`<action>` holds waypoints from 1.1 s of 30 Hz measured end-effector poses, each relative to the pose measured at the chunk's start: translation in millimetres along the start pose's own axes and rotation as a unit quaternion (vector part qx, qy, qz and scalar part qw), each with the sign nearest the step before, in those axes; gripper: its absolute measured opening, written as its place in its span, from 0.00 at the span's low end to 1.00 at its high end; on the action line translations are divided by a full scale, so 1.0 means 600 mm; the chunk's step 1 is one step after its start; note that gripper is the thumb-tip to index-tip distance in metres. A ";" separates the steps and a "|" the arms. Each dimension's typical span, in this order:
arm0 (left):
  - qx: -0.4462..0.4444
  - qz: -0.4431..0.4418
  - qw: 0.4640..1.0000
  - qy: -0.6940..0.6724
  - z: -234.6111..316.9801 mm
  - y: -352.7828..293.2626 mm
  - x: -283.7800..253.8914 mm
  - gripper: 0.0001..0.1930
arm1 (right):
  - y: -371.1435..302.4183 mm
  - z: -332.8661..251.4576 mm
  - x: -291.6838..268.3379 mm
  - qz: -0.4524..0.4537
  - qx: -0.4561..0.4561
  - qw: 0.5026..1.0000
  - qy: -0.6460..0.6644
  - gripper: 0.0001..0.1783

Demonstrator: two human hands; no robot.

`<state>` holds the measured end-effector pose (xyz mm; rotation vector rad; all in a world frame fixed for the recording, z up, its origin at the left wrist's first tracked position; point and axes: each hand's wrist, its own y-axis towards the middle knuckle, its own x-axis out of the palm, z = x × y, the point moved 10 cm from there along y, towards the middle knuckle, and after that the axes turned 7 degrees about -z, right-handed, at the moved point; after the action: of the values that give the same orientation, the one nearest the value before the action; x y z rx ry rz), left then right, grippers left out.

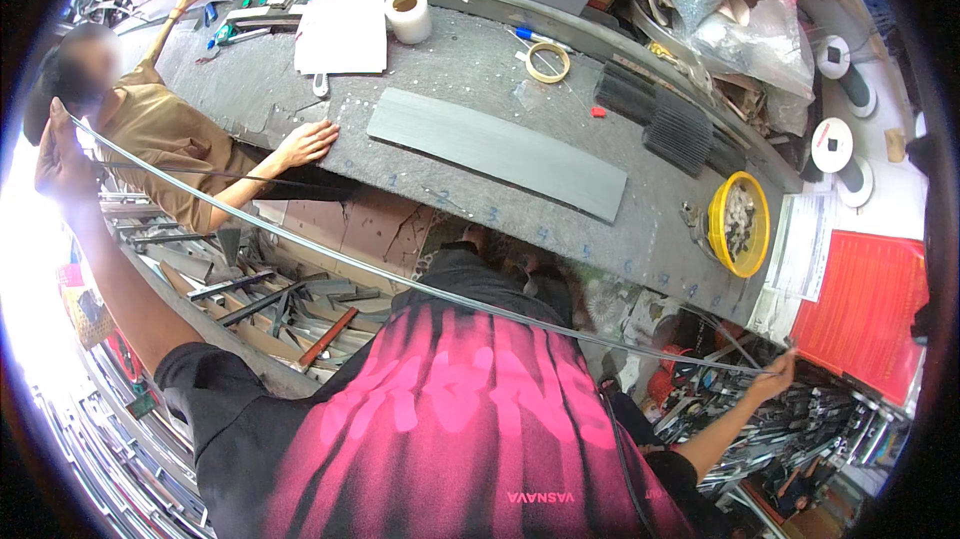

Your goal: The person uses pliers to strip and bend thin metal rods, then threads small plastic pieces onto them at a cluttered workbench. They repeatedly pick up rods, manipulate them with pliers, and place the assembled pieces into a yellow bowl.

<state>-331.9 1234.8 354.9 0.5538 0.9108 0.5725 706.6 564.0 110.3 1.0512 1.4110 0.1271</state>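
A long, thin, pale grey strip (pixel 400 280) stretches across in front of my body, with a slight bend. At the far left my left hand (pixel 66 159) is raised, its fingers closed on one end. My right hand (pixel 774 376), lower and to the right, pinches the other end near the bench corner. The strip passes above the near edge of the grey workbench (pixel 300 109) and over my black and pink shirt. A thin dark line also runs from near my left hand toward the bench; I cannot make out what it is.
A co-worker in a tan shirt (pixel 165 134) leans at the left, one hand (pixel 308 143) on the bench. A flat grey board (pixel 495 154), tape rolls (pixel 408 17), dark ridged pieces (pixel 678 139) and a yellow basket (pixel 762 224) lie there. Scrap profiles (pixel 270 309) fill the lower left.
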 end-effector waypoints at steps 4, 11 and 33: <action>0.053 -0.028 0.986 -0.153 -0.018 -0.035 -0.026 0.18 | -0.170 0.017 0.133 -0.110 0.326 0.916 0.205 0.36; 0.030 0.000 0.997 0.074 -0.051 -0.122 -0.096 0.18 | -0.329 -0.054 0.178 -0.298 0.313 0.902 -0.009 0.43; -0.005 -0.102 0.929 0.355 -0.505 -0.137 -0.134 0.22 | -0.148 -0.040 0.042 -0.152 0.181 0.968 -0.087 0.16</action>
<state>-609.2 1182.1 195.4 0.2245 1.6314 0.5935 648.3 542.0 38.4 1.0955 1.4472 -0.4521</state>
